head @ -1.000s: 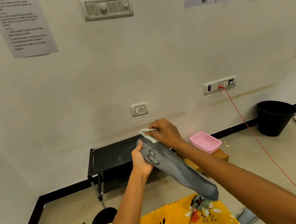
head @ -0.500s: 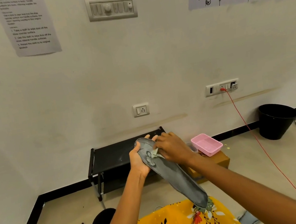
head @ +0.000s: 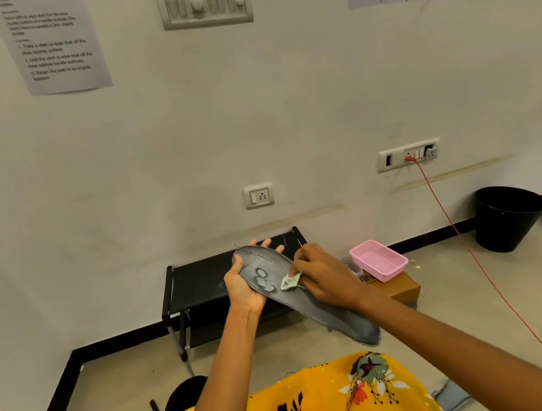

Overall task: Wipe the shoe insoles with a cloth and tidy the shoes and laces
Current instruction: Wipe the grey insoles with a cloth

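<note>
A grey insole [head: 304,299] is held up in front of a black shoe rack [head: 200,283], cradled from below by the left hand [head: 242,285], fingers curled round its far end. A small pale green cloth [head: 289,282] is pinched in the right hand [head: 327,277] and pressed onto the insole's middle (just beside the printed logo).

Plain indoor workroom; taped instruction sheet [head: 50,44]; wall sockets [head: 407,155]; low black rack [head: 197,284]
</note>
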Demonstrator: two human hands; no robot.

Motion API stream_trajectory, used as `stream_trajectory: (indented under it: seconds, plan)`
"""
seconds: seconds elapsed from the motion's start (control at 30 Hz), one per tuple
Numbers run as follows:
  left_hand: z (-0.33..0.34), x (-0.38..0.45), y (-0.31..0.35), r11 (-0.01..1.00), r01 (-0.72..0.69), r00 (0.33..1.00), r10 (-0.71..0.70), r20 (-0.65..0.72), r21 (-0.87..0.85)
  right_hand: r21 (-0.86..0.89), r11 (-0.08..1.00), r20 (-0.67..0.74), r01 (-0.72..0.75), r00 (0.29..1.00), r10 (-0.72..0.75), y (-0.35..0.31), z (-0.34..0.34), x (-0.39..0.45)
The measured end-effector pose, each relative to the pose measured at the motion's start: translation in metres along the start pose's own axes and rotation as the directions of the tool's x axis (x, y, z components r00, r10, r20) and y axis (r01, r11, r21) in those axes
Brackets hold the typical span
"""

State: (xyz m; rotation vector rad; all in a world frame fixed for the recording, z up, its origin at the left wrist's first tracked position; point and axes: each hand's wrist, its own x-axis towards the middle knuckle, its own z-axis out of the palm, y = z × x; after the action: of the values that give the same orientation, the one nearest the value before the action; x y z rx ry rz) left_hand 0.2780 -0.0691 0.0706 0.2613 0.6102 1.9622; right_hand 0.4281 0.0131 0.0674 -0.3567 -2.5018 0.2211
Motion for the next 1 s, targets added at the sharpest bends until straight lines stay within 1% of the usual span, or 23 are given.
stream_trajectory:
  seconds: [0.1,0.13,0.2,0.27,0.33,0.37,0.4,0.47,0.53,0.57,0.6,0.63,0.67,0.7,0.73,0.77,0.8,0.83,0.87,0.93,1.0]
  plan:
    - [0.003,0.004,-0.002,1.0,0.02,0.999,-0.019,-0.037,0.017,0.211,0.956,0.017,-0.204,0.979,0.205,-0.003,-0.001,-0.004]
    - [0.005,0.005,-0.003,0.999,0.035,0.998,-0.033,-0.051,0.037,0.256,0.931,0.025,-0.259,0.965,0.261,-0.005,0.001,-0.001]
    - [0.008,0.004,-0.005,0.998,0.033,0.998,-0.03,-0.062,0.051,0.338,0.879,-0.013,-0.336,0.932,0.361,-0.008,0.006,0.01]
    - [0.012,-0.002,-0.012,0.998,-0.003,0.999,0.005,-0.039,0.061,0.411,0.799,-0.054,-0.439,0.863,0.502,-0.01,0.01,0.02]
    - [0.016,-0.011,-0.024,0.997,0.02,0.999,-0.018,-0.035,0.07,0.415,0.749,-0.044,-0.516,0.811,0.583,-0.014,0.015,0.028]
    - [0.018,-0.015,-0.029,0.997,0.036,0.998,-0.032,-0.061,0.074,0.371,0.759,-0.029,-0.535,0.811,0.585,-0.017,0.019,0.03]
    - [0.018,-0.018,-0.032,0.996,0.04,0.995,-0.033,-0.093,0.074,0.283,0.798,-0.022,-0.532,0.828,0.56,-0.022,0.022,0.031]
    - [0.016,-0.018,-0.034,0.998,0.029,0.989,-0.021,-0.145,0.048,0.1,0.881,-0.051,-0.463,0.882,0.469,-0.035,0.026,0.027]
    - [0.009,-0.016,-0.029,1.0,0.029,0.988,-0.027,-0.151,0.008,0.122,0.93,-0.056,-0.347,0.933,0.355,-0.05,0.023,0.016]
    - [0.006,-0.017,-0.025,0.999,0.035,0.989,-0.035,-0.143,-0.004,0.144,0.954,-0.047,-0.261,0.962,0.27,-0.054,0.02,0.008]
    - [0.003,-0.016,-0.023,0.999,0.043,0.991,-0.044,-0.128,-0.014,0.138,0.973,-0.032,-0.183,0.981,0.189,-0.055,0.015,0.003]
    - [0.003,-0.016,-0.023,0.999,0.05,0.992,-0.05,-0.116,-0.01,0.088,0.988,-0.037,-0.124,0.991,0.128,-0.049,0.013,0.001]
    - [0.005,-0.017,-0.025,0.999,0.049,0.992,-0.049,-0.112,0.005,0.031,0.993,-0.057,-0.117,0.991,0.118,-0.041,0.011,0.003]
    - [0.01,-0.02,-0.028,0.999,0.046,0.992,-0.044,-0.117,0.022,-0.021,0.985,-0.082,-0.174,0.982,0.171,-0.032,0.009,0.009]
    - [0.016,-0.022,-0.033,0.998,0.045,0.992,-0.04,-0.118,0.037,-0.05,0.961,-0.096,-0.274,0.959,0.268,-0.024,0.007,0.017]
    - [0.022,-0.024,-0.039,0.998,0.047,0.992,-0.041,-0.117,0.047,-0.041,0.931,-0.119,-0.362,0.927,0.356,-0.02,0.005,0.024]
    - [0.025,-0.024,-0.042,0.997,0.049,0.992,-0.043,-0.119,0.053,-0.018,0.911,-0.138,-0.411,0.904,0.405,-0.021,0.006,0.029]
    - [0.026,-0.023,-0.041,0.997,0.053,0.991,-0.046,-0.124,0.047,0.006,0.91,-0.158,-0.415,0.898,0.41,-0.026,0.008,0.032]
    - [0.024,-0.021,-0.038,0.998,0.054,0.99,-0.049,-0.134,0.037,0.033,0.921,-0.149,-0.388,0.909,0.389,-0.034,0.009,0.031]
    - [0.016,-0.017,-0.03,0.999,0.05,0.988,-0.049,-0.143,-0.001,0.144,0.941,-0.068,-0.306,0.946,0.318,-0.049,0.012,0.018]
    - [0.007,-0.016,-0.023,0.998,0.053,0.989,-0.056,-0.137,-0.02,0.238,0.95,0.024,-0.201,0.979,0.202,-0.058,0.011,0.0]
